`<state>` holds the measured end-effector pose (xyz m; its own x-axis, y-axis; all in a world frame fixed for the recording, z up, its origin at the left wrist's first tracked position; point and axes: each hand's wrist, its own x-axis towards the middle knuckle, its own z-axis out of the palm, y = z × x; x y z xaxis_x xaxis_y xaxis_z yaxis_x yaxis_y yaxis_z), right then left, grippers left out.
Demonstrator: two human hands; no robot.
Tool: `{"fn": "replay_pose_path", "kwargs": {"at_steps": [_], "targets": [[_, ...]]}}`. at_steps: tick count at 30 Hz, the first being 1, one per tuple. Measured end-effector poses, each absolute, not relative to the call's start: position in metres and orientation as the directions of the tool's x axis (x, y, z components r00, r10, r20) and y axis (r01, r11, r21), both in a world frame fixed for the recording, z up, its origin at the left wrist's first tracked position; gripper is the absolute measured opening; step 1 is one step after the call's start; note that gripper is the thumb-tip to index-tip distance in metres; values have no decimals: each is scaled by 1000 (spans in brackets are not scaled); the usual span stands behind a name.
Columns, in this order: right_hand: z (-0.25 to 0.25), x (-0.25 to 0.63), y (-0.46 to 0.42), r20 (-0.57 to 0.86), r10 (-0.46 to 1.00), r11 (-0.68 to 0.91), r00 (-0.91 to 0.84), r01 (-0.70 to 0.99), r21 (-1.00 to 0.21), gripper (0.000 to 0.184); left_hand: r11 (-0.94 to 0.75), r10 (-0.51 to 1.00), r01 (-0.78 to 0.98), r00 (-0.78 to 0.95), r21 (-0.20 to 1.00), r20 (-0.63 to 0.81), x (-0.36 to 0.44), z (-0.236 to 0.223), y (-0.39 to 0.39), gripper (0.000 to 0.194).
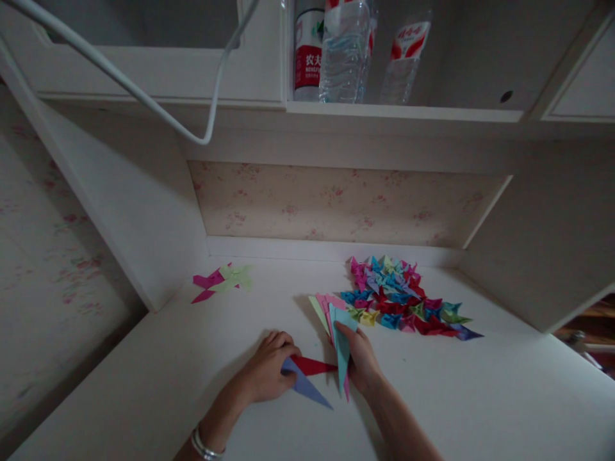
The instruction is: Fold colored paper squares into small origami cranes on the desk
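L hand (273,365) clamped on violet ppr (307,389) + red ppr (310,366), thumb on the violet. Red tip runs right up to the R bundle; can't tell if touching. R hand (364,363) pinched on folded bundle: teal ppr (342,349) on top, pink ppr (327,303) + lt green ppr (317,309) fanned out behind. Both hands approx mid desk (182,365) L-R, fwd of its back edge. Folded pile (391,291), multi-col, along back edge twd back R corner, just beyond R bundle. Magenta/green pcs (218,282) nr back L corner. Bangle (204,446) on L wrist. Bottles (343,64) on shelf (471,114) above.
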<state>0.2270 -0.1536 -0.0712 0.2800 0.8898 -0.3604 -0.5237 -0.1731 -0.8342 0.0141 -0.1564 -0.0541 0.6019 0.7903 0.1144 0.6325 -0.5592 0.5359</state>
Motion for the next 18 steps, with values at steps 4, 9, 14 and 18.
{"fn": "replay_pose_path", "kwargs": {"at_steps": [4, 9, 14, 18], "targets": [[-75, 228, -152, -364, 883, -171, 297, -517, -838, 28, -551, 789, 622, 606, 556, 104, 14, -55, -155, 33], [-77, 227, -152, -355, 884, -151, 305, -532, -833, 29, -531, 801, 624, 590, 573, 99, 14, -55, -156, 32], [-76, 229, -151, -348, 887, -107, 305, -597, -795, 30, -456, 841, 615, 534, 644, 85, 14, -57, -155, 32], [-75, 233, -149, -353, 881, -59, 316, -665, -745, 31, -373, 890, 543, 439, 752, 124, 14, -60, -148, 30]]}}
